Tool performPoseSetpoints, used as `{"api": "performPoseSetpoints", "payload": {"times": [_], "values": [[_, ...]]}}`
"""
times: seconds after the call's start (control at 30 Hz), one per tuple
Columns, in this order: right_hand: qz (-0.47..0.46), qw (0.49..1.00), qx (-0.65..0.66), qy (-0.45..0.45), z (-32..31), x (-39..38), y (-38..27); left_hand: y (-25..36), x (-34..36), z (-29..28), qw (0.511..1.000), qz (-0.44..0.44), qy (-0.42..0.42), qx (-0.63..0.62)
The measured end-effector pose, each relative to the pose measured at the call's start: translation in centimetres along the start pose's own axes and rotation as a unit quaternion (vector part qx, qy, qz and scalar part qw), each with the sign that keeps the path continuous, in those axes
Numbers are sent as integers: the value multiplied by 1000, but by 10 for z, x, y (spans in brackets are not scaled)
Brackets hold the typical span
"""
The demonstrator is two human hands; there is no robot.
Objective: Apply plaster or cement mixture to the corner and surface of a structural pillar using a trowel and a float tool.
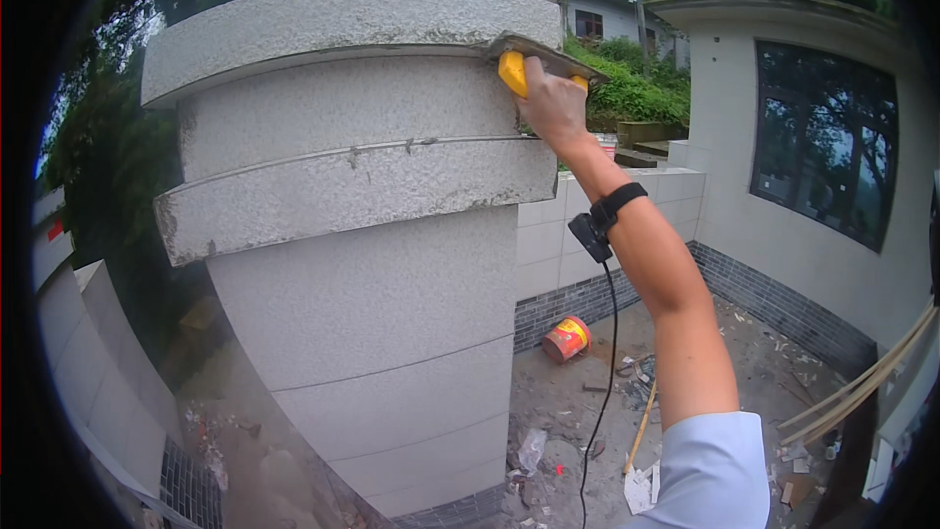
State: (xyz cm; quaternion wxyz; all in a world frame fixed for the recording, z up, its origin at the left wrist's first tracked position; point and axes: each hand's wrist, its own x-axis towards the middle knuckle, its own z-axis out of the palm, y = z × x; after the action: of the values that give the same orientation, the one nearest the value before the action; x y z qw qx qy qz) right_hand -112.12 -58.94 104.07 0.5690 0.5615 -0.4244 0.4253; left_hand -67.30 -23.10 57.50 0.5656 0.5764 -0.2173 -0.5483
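My right hand [554, 108] grips the yellow handle of a flat metal trowel [543, 56], raised against the right end of the top ledge on a pale, rough-faced stone pillar [362, 294]. The trowel's plate is at the underside of that top slab [343, 20]. A second projecting band [352, 186] runs lower across the pillar, with grey mortar smears along its edges. A black strap with a small device [592, 230] is on my right forearm, a cable hanging from it. My left hand is out of view.
Behind stand a low tiled wall [548, 235] and a building wall with a dark window [822, 147]. An orange bucket [566, 341] lies tipped on the debris-strewn ground [744, 402]. A wooden stick [641, 426] lies below; long planks [867, 372] lean at the right. Another tiled wall [98, 353] is left.
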Motion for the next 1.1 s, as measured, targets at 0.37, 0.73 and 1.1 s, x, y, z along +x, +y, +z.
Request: {"api": "performPoseSetpoints", "payload": {"times": [0.37, 0.73, 1.1], "values": [[103, 989, -107, -4, -15, -46, 88, 1, 2, -6, 1000, 18, -9, -5], [-8, 994, 22, -103, -55, -13, 64, -33, 33, -20, 993, 69, -69, -59], [-152, 970, 137, -128, -77, 59, -92, -56, 34, -23, 995, 61, -9, -73]]}}
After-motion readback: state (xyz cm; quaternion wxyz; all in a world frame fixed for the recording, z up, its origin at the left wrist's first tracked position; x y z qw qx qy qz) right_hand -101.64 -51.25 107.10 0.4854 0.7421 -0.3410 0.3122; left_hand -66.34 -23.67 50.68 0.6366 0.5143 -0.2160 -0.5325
